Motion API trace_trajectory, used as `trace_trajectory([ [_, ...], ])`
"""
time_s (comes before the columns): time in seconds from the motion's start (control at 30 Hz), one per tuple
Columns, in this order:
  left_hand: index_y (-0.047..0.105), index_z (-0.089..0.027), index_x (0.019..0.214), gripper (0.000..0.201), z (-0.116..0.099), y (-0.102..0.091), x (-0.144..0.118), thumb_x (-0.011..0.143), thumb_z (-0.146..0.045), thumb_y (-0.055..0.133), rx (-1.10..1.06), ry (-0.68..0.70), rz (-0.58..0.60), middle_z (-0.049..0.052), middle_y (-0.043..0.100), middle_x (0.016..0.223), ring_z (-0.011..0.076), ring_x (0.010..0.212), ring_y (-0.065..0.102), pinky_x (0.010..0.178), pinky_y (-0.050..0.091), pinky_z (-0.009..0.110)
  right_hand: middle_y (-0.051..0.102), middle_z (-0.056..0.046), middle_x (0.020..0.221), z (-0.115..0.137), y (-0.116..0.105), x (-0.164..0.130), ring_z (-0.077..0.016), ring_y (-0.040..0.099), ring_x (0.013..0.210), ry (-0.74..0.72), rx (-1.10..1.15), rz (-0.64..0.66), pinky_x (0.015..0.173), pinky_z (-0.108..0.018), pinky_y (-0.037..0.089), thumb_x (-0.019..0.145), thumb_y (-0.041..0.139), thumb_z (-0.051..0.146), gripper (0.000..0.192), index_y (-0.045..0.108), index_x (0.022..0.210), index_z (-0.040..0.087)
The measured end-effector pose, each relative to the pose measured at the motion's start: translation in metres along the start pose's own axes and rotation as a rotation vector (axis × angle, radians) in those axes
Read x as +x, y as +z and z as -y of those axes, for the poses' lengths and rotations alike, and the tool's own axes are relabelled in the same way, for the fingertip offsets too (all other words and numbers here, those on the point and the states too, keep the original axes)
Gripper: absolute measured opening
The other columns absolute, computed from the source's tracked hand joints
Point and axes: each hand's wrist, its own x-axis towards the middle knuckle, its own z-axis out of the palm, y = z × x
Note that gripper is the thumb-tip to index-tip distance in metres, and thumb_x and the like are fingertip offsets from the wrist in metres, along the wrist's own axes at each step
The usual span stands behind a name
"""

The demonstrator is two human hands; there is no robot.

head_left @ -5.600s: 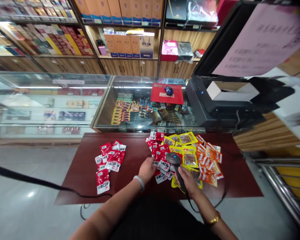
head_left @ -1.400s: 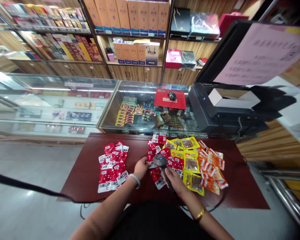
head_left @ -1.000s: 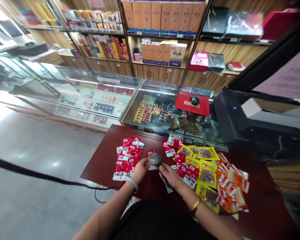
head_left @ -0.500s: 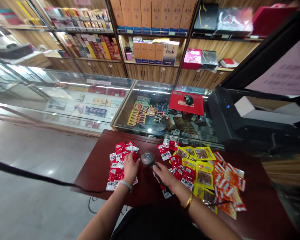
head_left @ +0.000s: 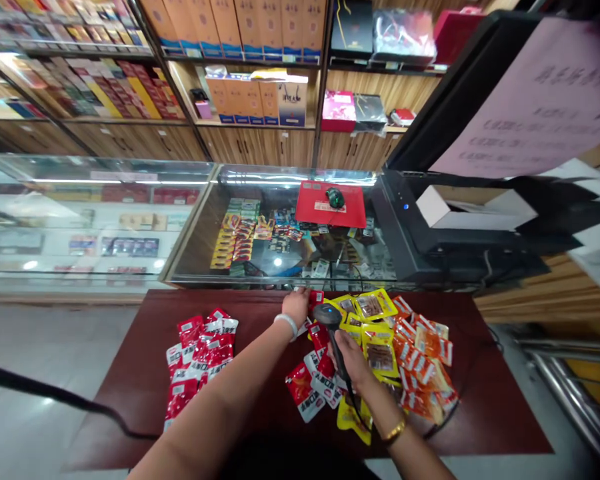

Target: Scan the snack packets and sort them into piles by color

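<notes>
At centre, the right hand (head_left: 353, 363) wraps the handle of a corded barcode scanner (head_left: 327, 315), its head over the central red-and-white pouches (head_left: 303, 392). The left hand (head_left: 295, 307) meets that group's upper edge; whether its fingers pinch cannot be told. A second red-and-white pile (head_left: 215, 350) lies lower left; yellow pouches (head_left: 380, 353) and orange sachets (head_left: 423, 360) lie lower right. Pouches are probably light, pliable and slick, best taken by an edge; the scanner, rigid, by its handle. Bold pouch characters and the pink sheet's (head_left: 535, 100) lines, upper right, are not reliably legible.
</notes>
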Motion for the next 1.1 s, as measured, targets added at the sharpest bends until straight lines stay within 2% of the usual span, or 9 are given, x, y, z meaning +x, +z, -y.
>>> trace_trajectory([
  [0.17, 0.057, -0.015, 0.118, 0.036, 0.007, 0.000, -0.007, 0.083, -0.021, 0.058, 0.096, -0.054, -0.001, 0.017, 0.054, 0.118, 0.0256, 0.108, 0.056, 0.093, 0.043, 0.036, 0.048, 0.005, 0.053, -0.001, 0.001, -0.001, -0.0092, 0.036, 0.039, 0.007, 0.072, -0.021, 0.040, -0.022, 0.027, 0.078, 0.055, 0.072, 0.050, 0.048, 0.071, 0.022],
  [0.3, 0.062, -0.018, 0.108, 0.027, 0.022, -0.002, -0.028, 0.083, -0.026, 0.060, 0.042, -0.085, -0.023, 0.013, 0.058, 0.110, 0.0227, 0.102, 0.058, 0.090, 0.043, 0.033, 0.045, 0.006, 0.051, 0.003, 0.012, -0.010, -0.0083, 0.034, 0.037, 0.013, 0.056, 0.008, 0.038, -0.022, 0.026, 0.076, 0.058, 0.072, 0.051, 0.048, 0.070, 0.022],
  [0.4, 0.067, -0.017, 0.094, 0.018, 0.036, -0.003, -0.047, 0.083, -0.030, 0.060, -0.020, -0.155, 0.003, 0.012, 0.062, 0.104, 0.0210, 0.095, 0.061, 0.086, 0.044, 0.031, 0.046, 0.007, 0.052, 0.003, 0.022, -0.016, -0.0076, 0.035, 0.037, 0.014, 0.030, 0.034, 0.037, -0.022, 0.027, 0.074, 0.059, 0.073, 0.052, 0.047, 0.071, 0.022],
  [0.5, 0.070, -0.017, 0.087, 0.021, 0.052, -0.007, -0.067, 0.081, -0.037, 0.063, -0.113, -0.256, -0.020, 0.010, 0.065, 0.097, 0.0202, 0.090, 0.061, 0.082, 0.044, 0.029, 0.046, 0.008, 0.051, 0.000, 0.034, -0.021, -0.0070, 0.036, 0.036, 0.002, 0.005, 0.089, 0.037, -0.020, 0.028, 0.073, 0.058, 0.074, 0.053, 0.047, 0.071, 0.022],
  [0.7, 0.071, -0.017, 0.078, 0.014, 0.080, -0.018, -0.111, 0.079, -0.021, 0.058, -0.185, -0.295, -0.142, 0.009, 0.067, 0.086, 0.0193, 0.087, 0.061, 0.081, 0.041, 0.027, 0.047, 0.008, 0.052, -0.005, 0.065, -0.033, -0.0064, 0.037, 0.037, -0.005, -0.017, 0.181, 0.036, -0.018, 0.026, 0.072, 0.062, 0.072, 0.052, 0.050, 0.078, 0.022],
  [0.87, 0.070, -0.018, 0.074, 0.018, 0.106, -0.025, -0.150, 0.079, -0.032, 0.061, -0.239, -0.410, -0.150, 0.008, 0.067, 0.080, 0.0183, 0.076, 0.061, 0.072, 0.041, 0.027, 0.047, 0.008, 0.051, -0.009, 0.094, -0.041, -0.0071, 0.036, 0.037, 0.000, -0.105, 0.345, 0.035, -0.019, 0.027, 0.076, 0.059, 0.069, 0.048, 0.054, 0.083, 0.022],
  [0.97, 0.068, -0.018, 0.073, 0.024, 0.133, -0.032, -0.177, 0.080, -0.039, 0.061, -0.267, -0.522, -0.166, 0.007, 0.066, 0.077, 0.0189, 0.073, 0.061, 0.070, 0.041, 0.028, 0.048, 0.008, 0.051, -0.014, 0.108, -0.047, -0.0077, 0.037, 0.036, -0.002, -0.198, 0.445, 0.035, -0.020, 0.028, 0.076, 0.060, 0.068, 0.052, 0.058, 0.097, 0.021],
  [1.03, 0.068, -0.017, 0.079, 0.025, 0.151, -0.038, -0.193, 0.081, -0.041, 0.059, -0.254, -0.588, -0.212, 0.008, 0.067, 0.081, 0.0208, 0.078, 0.061, 0.074, 0.042, 0.030, 0.048, 0.008, 0.051, -0.019, 0.114, -0.051, -0.0078, 0.037, 0.036, 0.000, -0.248, 0.494, 0.035, -0.020, 0.029, 0.076, 0.061, 0.068, 0.058, 0.058, 0.107, 0.020],
  [1.1, 0.066, -0.016, 0.099, 0.031, 0.164, -0.043, -0.205, 0.081, -0.040, 0.059, -0.210, -0.654, -0.336, 0.011, 0.066, 0.096, 0.0244, 0.093, 0.060, 0.083, 0.043, 0.034, 0.048, 0.009, 0.051, -0.024, 0.115, -0.054, -0.0077, 0.037, 0.036, 0.002, -0.269, 0.510, 0.036, -0.020, 0.029, 0.076, 0.060, 0.069, 0.061, 0.058, 0.110, 0.019],
])
